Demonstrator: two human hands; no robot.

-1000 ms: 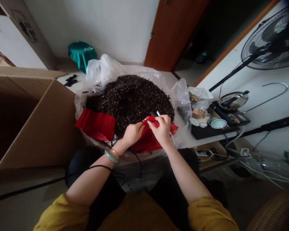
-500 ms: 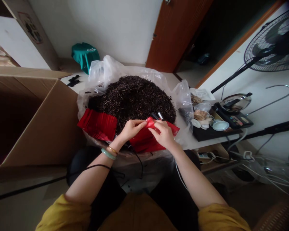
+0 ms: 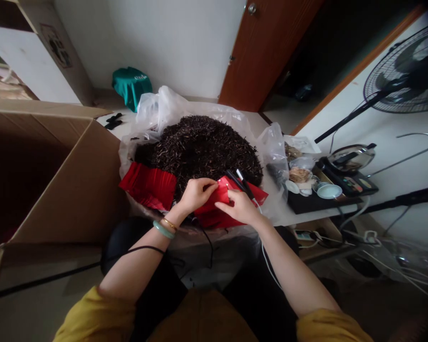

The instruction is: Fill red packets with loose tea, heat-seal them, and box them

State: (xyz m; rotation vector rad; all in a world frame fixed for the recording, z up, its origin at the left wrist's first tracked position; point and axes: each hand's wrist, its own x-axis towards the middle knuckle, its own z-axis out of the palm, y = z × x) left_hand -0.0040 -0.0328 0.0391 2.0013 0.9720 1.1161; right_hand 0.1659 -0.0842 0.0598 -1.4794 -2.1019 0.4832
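Our left hand's (image 3: 196, 194) fingers pinch a red packet (image 3: 222, 194); whether our right hand's (image 3: 241, 207) grip it, we cannot tell.

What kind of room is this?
It's probably a small workroom, maybe in someone's home. There's a big heap of dark bits in a clear plastic bag, with red packets beside it and a large cardboard box nearby. The standing fan could suit a home too.
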